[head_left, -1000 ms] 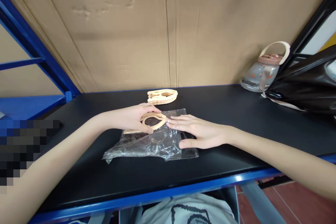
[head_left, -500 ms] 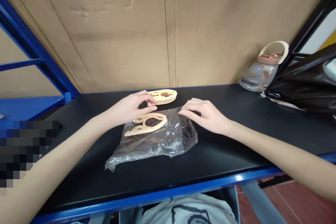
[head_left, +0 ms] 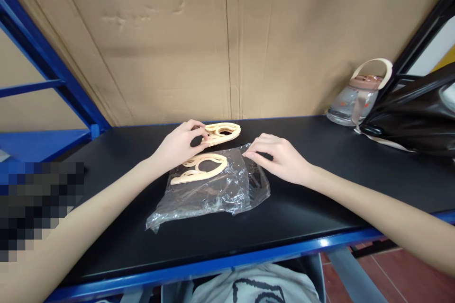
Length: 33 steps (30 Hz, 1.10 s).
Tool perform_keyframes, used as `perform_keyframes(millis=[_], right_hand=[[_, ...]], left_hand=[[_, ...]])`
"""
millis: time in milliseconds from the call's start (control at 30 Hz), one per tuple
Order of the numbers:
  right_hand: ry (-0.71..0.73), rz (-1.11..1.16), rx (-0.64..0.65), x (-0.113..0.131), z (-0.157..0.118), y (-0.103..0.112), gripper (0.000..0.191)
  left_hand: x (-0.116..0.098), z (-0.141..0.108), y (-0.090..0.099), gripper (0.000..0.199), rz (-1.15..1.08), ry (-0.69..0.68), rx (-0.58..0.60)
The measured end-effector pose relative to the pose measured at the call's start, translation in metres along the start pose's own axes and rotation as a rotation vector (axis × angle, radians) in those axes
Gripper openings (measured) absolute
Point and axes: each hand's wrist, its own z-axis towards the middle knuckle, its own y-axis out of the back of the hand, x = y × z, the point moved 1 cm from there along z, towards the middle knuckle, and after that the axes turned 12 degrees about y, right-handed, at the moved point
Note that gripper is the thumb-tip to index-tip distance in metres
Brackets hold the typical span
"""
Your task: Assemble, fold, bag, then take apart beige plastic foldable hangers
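A clear plastic bag (head_left: 209,199) lies flat on the black table (head_left: 305,213), with a cream folding hanger (head_left: 213,170) on its upper left part. Behind the bag are more cream hangers (head_left: 227,133), stacked. My left hand (head_left: 185,139) has its thumb and fingers closed on the left end of that stack. My right hand (head_left: 275,156) pinches the bag's upper right edge between thumb and fingertips.
At the back right stands a clear water bottle (head_left: 351,104) with a pink lid and cream handle, beside a black bag (head_left: 423,113). A cardboard wall (head_left: 170,57) rises behind the table. Blue metal frame (head_left: 74,104) at the left.
My left hand has moved slightly back and left and closed on the stacked hangers. The stack has shifted a little. My right hand stays at the bag's edge.
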Motion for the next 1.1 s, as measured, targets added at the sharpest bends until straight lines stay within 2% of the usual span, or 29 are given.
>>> perform_keyframes(millis=[67, 167, 233, 467, 567, 700, 867, 967, 1100], right_hand=[[-0.002, 0.000, 0.014, 0.000, 0.000, 0.000, 0.025], [0.002, 0.002, 0.034, 0.001, 0.001, -0.001, 0.025], [0.006, 0.003, 0.040, 0.001, 0.001, -0.001, 0.025], [0.027, 0.009, 0.048, 0.002, 0.000, -0.002, 0.023], [0.020, 0.004, 0.054, 0.002, 0.001, -0.002, 0.024], [0.010, -0.002, 0.043, 0.001, 0.000, -0.002, 0.023], [-0.004, -0.046, -0.087, -0.001, -0.002, 0.000, 0.022], [-0.001, -0.182, -0.144, 0.001, -0.001, 0.006, 0.037], [0.045, -0.343, -0.079, 0.004, 0.002, 0.016, 0.063]], left_hand=[[0.003, 0.000, -0.002, 0.037, -0.068, 0.002, 0.036], [0.008, 0.001, -0.007, 0.068, -0.116, 0.061, 0.125], [0.010, 0.001, -0.009, 0.079, -0.116, 0.087, 0.160], [0.007, 0.003, -0.005, 0.074, -0.079, 0.093, 0.129], [0.004, 0.003, -0.002, 0.071, -0.023, 0.052, 0.064], [-0.001, 0.002, 0.009, 0.062, 0.133, -0.093, -0.096], [-0.010, -0.005, 0.029, 0.056, 0.191, -0.155, -0.246], [-0.020, -0.010, 0.036, 0.058, 0.173, -0.192, -0.311], [-0.042, -0.018, 0.039, 0.057, 0.065, -0.313, -0.390]])
